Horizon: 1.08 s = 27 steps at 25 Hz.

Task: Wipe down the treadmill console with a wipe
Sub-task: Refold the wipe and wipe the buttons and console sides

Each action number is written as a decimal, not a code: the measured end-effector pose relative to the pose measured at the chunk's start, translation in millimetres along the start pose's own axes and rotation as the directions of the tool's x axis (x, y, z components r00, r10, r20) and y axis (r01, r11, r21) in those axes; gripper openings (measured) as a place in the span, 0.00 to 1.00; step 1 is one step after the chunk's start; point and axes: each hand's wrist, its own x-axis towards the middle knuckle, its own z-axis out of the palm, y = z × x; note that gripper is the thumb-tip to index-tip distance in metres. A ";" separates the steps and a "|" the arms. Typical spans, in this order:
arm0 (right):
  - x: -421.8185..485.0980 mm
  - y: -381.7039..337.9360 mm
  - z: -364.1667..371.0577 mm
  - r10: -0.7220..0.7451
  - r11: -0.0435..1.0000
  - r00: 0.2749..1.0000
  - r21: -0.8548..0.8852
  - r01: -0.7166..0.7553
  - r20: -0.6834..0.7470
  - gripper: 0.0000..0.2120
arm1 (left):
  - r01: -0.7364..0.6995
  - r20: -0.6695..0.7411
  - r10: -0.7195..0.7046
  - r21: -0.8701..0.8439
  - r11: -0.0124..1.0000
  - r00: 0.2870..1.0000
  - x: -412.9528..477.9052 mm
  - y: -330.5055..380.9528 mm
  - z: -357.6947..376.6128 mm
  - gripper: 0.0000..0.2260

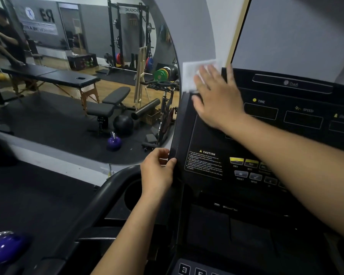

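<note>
1. Gym equipment fills a large mirror point(87, 76) on the left: a black massage table point(48, 74), a padded bench point(111, 102), a squat rack point(127, 36) at the far wall and a purple kettlebell point(114, 142) on dark floor mats
2. On the right stands the black treadmill console point(266, 135), its face tilted towards the viewer, with windows marked TIME point(260, 111) and SPEED and a caution label point(205, 163) low on its left side
3. Right of that label sit small buttons, two of them yellow point(236, 160)
4. The right hand point(216, 98) lies flat on the far left corner of the console, fingers straight and spread, palm down
5. Under those fingers is the white wipe point(189, 76), pressed against the corner; its left part sticks out past the console's edge, in front of the mirror's rim, and it looks blurred
6. The left hand point(157, 171) grips the console's near left edge, thumb on the front face and fingers curled round the side
7. Just below that hand is a round cup holder point(133, 193) in the dark side tray
8. Another purple kettlebell point(4, 249) shows at the near left corner
</note>
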 end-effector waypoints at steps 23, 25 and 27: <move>-209.6 -43.9 41.0 -0.365 0.931 0.903 0.067 0.359 0.229 0.32 | -0.340 -0.063 0.359 0.209 0.917 0.931 -30.3 2.4 14.2 0.14; -228.1 -26.3 39.7 -0.295 0.955 0.925 0.098 0.279 0.241 0.31 | -0.364 -0.040 0.391 0.287 0.886 0.920 -38.3 7.2 24.1 0.15; -250.8 -1.9 39.6 -0.214 0.974 0.946 0.121 0.189 0.245 0.30 | -0.409 0.002 0.431 0.318 0.855 0.902 -47.0 10.9 32.4 0.16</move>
